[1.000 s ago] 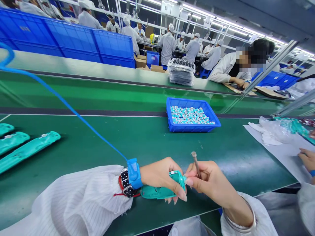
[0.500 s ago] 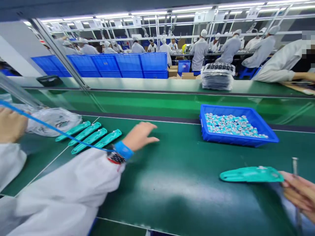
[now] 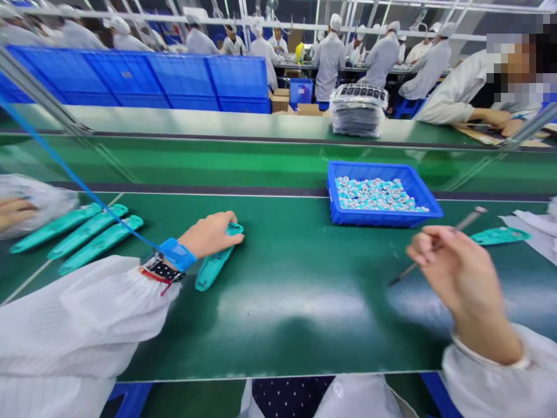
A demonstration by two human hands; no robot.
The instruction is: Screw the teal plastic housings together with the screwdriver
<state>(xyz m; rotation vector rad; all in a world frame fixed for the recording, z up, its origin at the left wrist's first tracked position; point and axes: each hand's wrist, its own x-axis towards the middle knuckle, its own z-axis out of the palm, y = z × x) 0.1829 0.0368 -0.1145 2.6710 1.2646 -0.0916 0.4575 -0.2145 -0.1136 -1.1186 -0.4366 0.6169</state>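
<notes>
My left hand (image 3: pixel 209 235) is closed on the upper end of a teal plastic shell (image 3: pixel 213 268), a long tapered piece slanting on the green bench. A blue wrist strap and a watch show behind that hand. In my right hand (image 3: pixel 461 267), raised over the bench's right side, is a slim metal rod (image 3: pixel 470 218) with a dark pointed end, pinched by the fingers. Its exact kind cannot be made out. Beyond this hand, another teal shell (image 3: pixel 502 235) lies on the bench, partly hidden by it.
A blue tray (image 3: pixel 383 219) full of small white-and-teal parts stands at the centre right. Three teal shells (image 3: pixel 89 232) lie at left, beside a co-worker's hand (image 3: pixel 15 213) and a clear plastic bag (image 3: pixel 47 200). A blue cord (image 3: pixel 87 188) runs from my wrist strap.
My left hand has gone from empty and open to gripping a teal shell, now apart from the others. My right hand has let go of its teal shell, keeping the rod.
</notes>
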